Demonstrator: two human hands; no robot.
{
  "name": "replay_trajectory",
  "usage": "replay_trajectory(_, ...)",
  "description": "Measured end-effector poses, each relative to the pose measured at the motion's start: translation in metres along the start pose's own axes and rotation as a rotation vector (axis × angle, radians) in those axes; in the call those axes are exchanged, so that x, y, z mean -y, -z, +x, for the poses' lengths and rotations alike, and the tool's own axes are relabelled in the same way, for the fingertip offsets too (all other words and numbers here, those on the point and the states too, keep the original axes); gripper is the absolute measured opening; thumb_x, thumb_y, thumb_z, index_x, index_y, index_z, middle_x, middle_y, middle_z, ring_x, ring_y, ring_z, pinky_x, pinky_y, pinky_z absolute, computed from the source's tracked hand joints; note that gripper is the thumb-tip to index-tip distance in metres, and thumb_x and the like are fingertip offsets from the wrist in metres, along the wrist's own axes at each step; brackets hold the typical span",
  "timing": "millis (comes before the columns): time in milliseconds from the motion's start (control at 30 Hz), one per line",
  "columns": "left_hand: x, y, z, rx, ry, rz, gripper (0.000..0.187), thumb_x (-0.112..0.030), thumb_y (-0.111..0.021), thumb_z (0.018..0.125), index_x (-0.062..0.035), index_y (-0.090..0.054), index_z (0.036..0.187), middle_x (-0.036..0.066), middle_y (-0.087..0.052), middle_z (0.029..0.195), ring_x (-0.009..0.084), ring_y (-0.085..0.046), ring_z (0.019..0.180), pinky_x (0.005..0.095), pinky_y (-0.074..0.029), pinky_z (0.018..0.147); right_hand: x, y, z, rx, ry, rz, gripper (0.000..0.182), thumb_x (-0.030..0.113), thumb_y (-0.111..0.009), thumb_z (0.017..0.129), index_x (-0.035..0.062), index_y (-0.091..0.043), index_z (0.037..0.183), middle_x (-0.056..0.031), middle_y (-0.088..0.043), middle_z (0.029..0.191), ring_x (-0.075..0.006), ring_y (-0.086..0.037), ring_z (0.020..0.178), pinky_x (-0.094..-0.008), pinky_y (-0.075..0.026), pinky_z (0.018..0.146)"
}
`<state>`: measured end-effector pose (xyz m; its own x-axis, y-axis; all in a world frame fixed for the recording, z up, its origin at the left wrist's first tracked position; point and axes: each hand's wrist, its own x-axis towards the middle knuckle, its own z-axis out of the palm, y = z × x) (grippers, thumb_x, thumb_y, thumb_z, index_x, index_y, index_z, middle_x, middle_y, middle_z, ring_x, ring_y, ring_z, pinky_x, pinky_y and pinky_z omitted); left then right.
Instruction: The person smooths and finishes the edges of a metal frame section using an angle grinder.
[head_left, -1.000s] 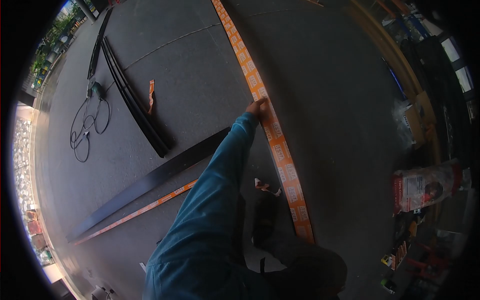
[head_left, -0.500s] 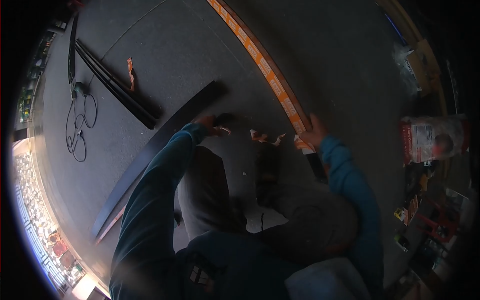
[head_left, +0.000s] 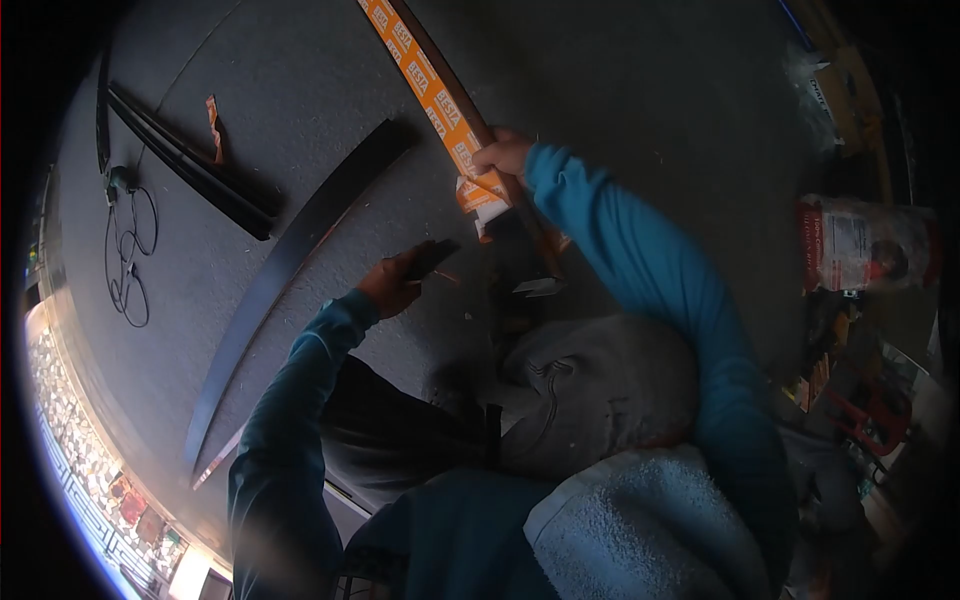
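Observation:
My right hand (head_left: 507, 153) is wrapped round a long strip (head_left: 440, 97) covered with orange printed film, close to its near end. The film is peeled and crumpled just below that hand, and the dark end of the strip shows beyond it. My left hand (head_left: 392, 285) is closed on a small dark object (head_left: 436, 257), too dim to name, with a thin reddish scrap beside it. Left of that hand, a long dark curved strip (head_left: 288, 254) lies on the floor.
Black strips (head_left: 190, 157), an orange film scrap (head_left: 214, 128) and a cord (head_left: 125, 255) lie on the floor at the upper left. A plastic bag (head_left: 868, 245) and a red object (head_left: 873, 420) are at the right. A light towel (head_left: 640, 520) hangs near my lap.
My right hand and the orange-covered strip have moved up and left in view. The left hand is lower, with the dark object now plainer. The film end looks more crumpled.

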<state>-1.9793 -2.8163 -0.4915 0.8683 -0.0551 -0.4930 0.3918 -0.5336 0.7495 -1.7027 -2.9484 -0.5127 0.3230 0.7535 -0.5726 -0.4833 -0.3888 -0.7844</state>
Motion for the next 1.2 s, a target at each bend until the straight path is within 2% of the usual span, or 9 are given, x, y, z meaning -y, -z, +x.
replay_trajectory(100,-0.01,-0.02,-0.006,0.012,0.001,-0.078,0.067,0.0,-0.057,0.079,-0.0132,-0.04,0.142,0.018,-0.061,0.123,0.0359,-0.058,0.115,0.0439,-0.048,0.099,-0.001,-0.008,0.019,-0.182,-0.1,-0.453,0.06,0.011,-0.064,0.07,-0.0055,-0.051,0.125,-0.0234,-0.058,0.118,-0.0334,-0.058,0.108,-0.0361,-0.046,0.094)
replay_trajectory(200,-0.027,-0.045,-0.018,0.022,0.04,-0.098,0.067,0.0,-0.058,0.079,-0.0136,-0.04,0.142,0.018,-0.061,0.123,0.0362,-0.058,0.115,0.0444,-0.049,0.098,-0.011,-0.027,0.021,-0.368,-0.205,-0.604,0.091,0.015,-0.065,0.073,-0.0041,-0.014,0.146,-0.0284,-0.038,0.143,-0.0378,-0.043,0.132,-0.0353,-0.032,0.112)
replay_trajectory(367,-0.012,-0.092,-0.018,0.018,0.04,-0.151,0.069,-0.001,-0.061,0.079,-0.0151,-0.039,0.143,0.018,-0.056,0.13,0.0393,-0.058,0.114,0.0447,-0.049,0.099,-0.036,-0.021,0.023,-0.329,-0.206,-0.548,0.09,0.015,-0.066,0.074,-0.005,-0.016,0.145,-0.0265,-0.048,0.133,-0.0355,-0.051,0.123,-0.038,-0.04,0.105)
replay_trajectory(467,-0.008,-0.112,-0.019,-0.043,0.013,-0.072,0.073,-0.006,-0.066,0.079,-0.0164,-0.037,0.145,0.021,-0.049,0.138,0.0425,-0.056,0.115,0.045,-0.049,0.098,-0.055,-0.009,-0.008,0.018,-0.113,-0.213,0.068,0.017,-0.067,0.074,0.0002,-0.038,0.134,-0.0098,-0.058,0.096,-0.0208,-0.059,0.087,-0.0338,-0.049,0.079)
replay_trajectory(567,-0.02,-0.099,-0.021,0.139,0.178,-0.149,0.078,-0.011,-0.069,0.079,-0.0172,-0.032,0.147,0.024,-0.038,0.146,0.0448,-0.052,0.12,0.0488,-0.045,0.102,-0.09,-0.018,-0.056,0.016,0.02,-0.02,0.048,0.017,-0.067,0.076,-0.0007,-0.054,0.118,-0.011,-0.062,0.098,-0.0206,-0.062,0.087,-0.0327,-0.05,0.08)
replay_trajectory(667,-0.013,-0.105,-0.019,0.126,0.112,-0.062,0.083,-0.015,-0.071,0.077,-0.0138,-0.029,0.148,0.024,-0.036,0.146,0.0437,-0.049,0.123,0.0525,-0.038,0.105,-0.096,-0.018,-0.059,0.178,0.066,-0.051,0.074,0.012,-0.066,0.073,0.0065,-0.036,0.14,-0.0037,-0.05,0.093,-0.014,-0.053,0.079,-0.0305,-0.049,0.072)
replay_trajectory(833,-0.016,-0.1,-0.019,0.113,0.176,0.135,0.083,-0.014,-0.073,0.071,-0.0069,-0.033,0.144,0.02,-0.046,0.136,0.0395,-0.045,0.124,0.0506,-0.035,0.105,-0.081,-0.036,-0.071,0.136,0.085,-0.084,0.072,0.012,-0.065,0.072,0.0074,-0.037,0.138,-0.0054,-0.046,0.102,-0.0132,-0.052,0.083,-0.0301,-0.05,0.072)
replay_trajectory(1133,-0.028,-0.088,-0.014,0.192,0.171,-0.061,0.073,-0.007,-0.069,0.072,-0.0052,-0.037,0.137,0.019,-0.047,0.129,0.0393,-0.048,0.121,0.0468,-0.044,0.102,-0.07,-0.041,-0.068,0.205,0.047,-0.233,0.078,0.017,-0.067,0.068,0.0078,-0.033,0.138,-0.0133,-0.044,0.12,-0.0301,-0.044,0.116,-0.0414,-0.039,0.097)
replay_trajectory(1200,-0.03,-0.089,-0.013,0.181,0.154,-0.058,0.071,-0.006,-0.069,0.072,-0.005,-0.038,0.136,0.019,-0.048,0.128,0.0394,-0.049,0.12,0.0456,-0.045,0.101,-0.083,-0.039,-0.063,0.156,0.083,-0.3,0.061,0.018,-0.069,0.072,0.0041,-0.043,0.125,-0.0112,-0.051,0.107,-0.0261,-0.051,0.104,-0.0387,-0.045,0.09)
